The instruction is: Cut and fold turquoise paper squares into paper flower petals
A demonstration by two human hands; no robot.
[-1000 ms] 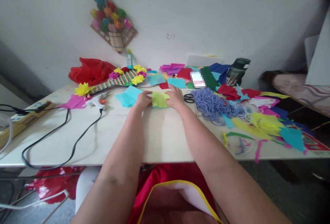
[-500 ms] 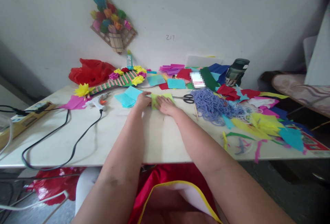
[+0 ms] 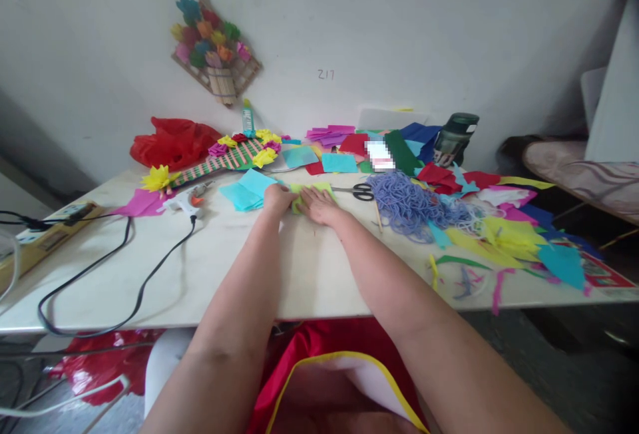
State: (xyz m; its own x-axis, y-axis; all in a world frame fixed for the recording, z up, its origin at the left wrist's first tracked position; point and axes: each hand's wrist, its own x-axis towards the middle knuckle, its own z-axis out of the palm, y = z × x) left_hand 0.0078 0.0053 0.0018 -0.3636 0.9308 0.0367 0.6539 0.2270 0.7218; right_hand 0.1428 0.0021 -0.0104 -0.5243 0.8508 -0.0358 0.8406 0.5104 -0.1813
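Observation:
A folded piece of yellow-green paper (image 3: 319, 188) lies on the white table (image 3: 309, 267) in front of me. My left hand (image 3: 277, 200) pinches its left edge. My right hand (image 3: 319, 206) lies flat on top of it, fingers spread, pressing it down. Light blue paper squares (image 3: 248, 189) lie just left of my left hand. Black-handled scissors (image 3: 357, 190) rest just right of my right hand.
A heap of blue yarn (image 3: 407, 201) and scattered coloured paper scraps (image 3: 509, 234) fill the right side. A glue gun (image 3: 190, 199) with its black cord (image 3: 100, 274), a power strip (image 3: 44, 231), a flower-decorated craft piece (image 3: 224, 154), a red bag (image 3: 172, 142) and a dark bottle (image 3: 454, 139) stand around.
My right hand has slid left and nearer over the yellow-green paper, which is now folded smaller beneath it. My left hand has stayed at the paper's left edge.

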